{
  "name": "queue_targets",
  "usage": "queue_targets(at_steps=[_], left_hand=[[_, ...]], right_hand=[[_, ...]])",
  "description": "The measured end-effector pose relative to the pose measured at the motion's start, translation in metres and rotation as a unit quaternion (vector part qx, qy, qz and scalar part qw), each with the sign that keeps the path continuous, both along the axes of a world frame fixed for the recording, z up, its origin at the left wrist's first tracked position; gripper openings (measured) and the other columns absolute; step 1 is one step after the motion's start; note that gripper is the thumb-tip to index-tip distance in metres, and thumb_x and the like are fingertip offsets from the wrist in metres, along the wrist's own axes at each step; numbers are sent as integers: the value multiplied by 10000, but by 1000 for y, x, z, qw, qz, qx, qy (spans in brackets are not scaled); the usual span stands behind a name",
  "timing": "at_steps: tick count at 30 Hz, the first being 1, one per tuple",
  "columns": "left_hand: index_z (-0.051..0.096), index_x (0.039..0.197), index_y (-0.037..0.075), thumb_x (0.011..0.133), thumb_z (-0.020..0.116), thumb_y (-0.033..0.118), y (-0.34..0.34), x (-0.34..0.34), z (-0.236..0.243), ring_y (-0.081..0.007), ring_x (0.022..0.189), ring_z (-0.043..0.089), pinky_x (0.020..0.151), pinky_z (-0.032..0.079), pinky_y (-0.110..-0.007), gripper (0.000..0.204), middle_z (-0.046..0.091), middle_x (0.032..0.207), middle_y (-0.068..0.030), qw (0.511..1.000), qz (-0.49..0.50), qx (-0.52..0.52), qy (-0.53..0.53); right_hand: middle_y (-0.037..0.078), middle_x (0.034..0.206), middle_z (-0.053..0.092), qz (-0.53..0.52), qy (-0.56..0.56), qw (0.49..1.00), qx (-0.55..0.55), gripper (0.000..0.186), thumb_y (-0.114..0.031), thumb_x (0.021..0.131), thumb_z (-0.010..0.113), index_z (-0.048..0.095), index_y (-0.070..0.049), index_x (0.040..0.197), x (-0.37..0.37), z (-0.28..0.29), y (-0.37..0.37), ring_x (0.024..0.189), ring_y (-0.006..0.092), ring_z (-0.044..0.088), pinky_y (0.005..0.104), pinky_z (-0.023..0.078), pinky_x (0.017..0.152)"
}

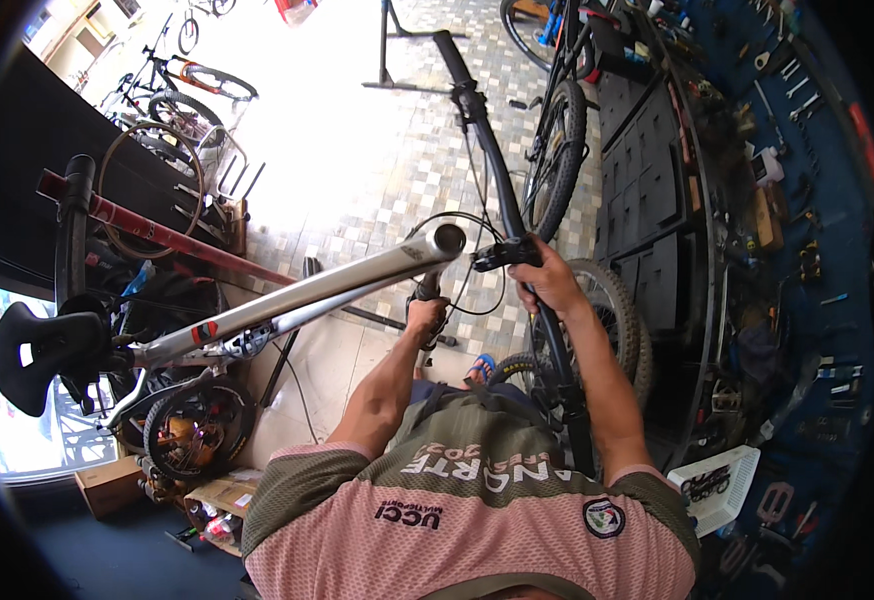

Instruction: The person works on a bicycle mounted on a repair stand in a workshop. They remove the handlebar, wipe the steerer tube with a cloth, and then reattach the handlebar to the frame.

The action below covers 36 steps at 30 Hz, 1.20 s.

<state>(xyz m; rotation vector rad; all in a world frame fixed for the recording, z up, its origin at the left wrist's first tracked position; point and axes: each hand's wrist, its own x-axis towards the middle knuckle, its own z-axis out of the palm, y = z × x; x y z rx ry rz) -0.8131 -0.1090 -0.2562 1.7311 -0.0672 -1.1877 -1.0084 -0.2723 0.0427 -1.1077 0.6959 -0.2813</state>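
Observation:
A silver bicycle frame (297, 302) stretches from the left toward the middle, its open head tube (448, 240) facing up. Just beneath that tube, my left hand (427, 316) is closed around what looks like the bicycle fork (431, 286), mostly hidden by my fingers. My right hand (553, 278) grips a black handlebar (500, 180) beside its stem (505, 256), to the right of the head tube. The bar runs from a far grip down past my right forearm. Black cables loop between the bar and the frame.
A black saddle (32, 355) and a red stand arm (192, 240) lie left. Bicycles (557, 150) line the black drawer cabinet (642, 190) at right. Tools hang on the blue wall (847, 300). A white basket (719, 485) and a cardboard box (109, 486) sit nearer.

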Motion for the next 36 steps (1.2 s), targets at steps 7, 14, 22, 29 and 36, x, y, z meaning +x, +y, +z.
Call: queue_targets(at_steps=[7,14,22,29,36], left_hand=[[645,698,69,818,809,237,35,-38,4,-165,505,553,477,410,-363,264,599,623,-30,995,-68,10,75],[699,997,74,945,714,237,73,-47,-29,-205,755,680,672,554,-374,172,708,872,-70,996,-9,-65,68],[698,1160,44,1026,628,225,131,6,-18,-264,989,716,892,592,-440,237,741,1081,-127,900,234,-256,265],[692,1122,-31,980,711,96,171,22,7,-289,878,687,776,588,-470,191,699,1021,-146,896,382,-191,121],[728,880,64,815,792,83,166,-4,8,-189,667,632,602,517,-370,93,688,790,-55,983,165,-51,70]], right_hand=[[19,811,566,-36,44,992,112,360,-43,880,690,571,-91,1216,-47,-106,-1,508,113,555,295,464,420],[4,844,611,7,182,976,118,356,-101,868,781,580,-146,1158,-73,-182,-5,585,110,587,298,486,490],[24,807,629,74,207,975,35,370,-148,895,837,584,-115,1163,-45,-217,3,550,124,581,317,465,457],[46,775,644,53,256,965,9,367,-167,876,824,575,-112,1140,-35,-277,25,495,162,565,330,468,421],[97,783,656,57,298,951,-56,169,-133,982,638,626,-32,1118,-31,-305,44,511,198,600,360,494,442]])
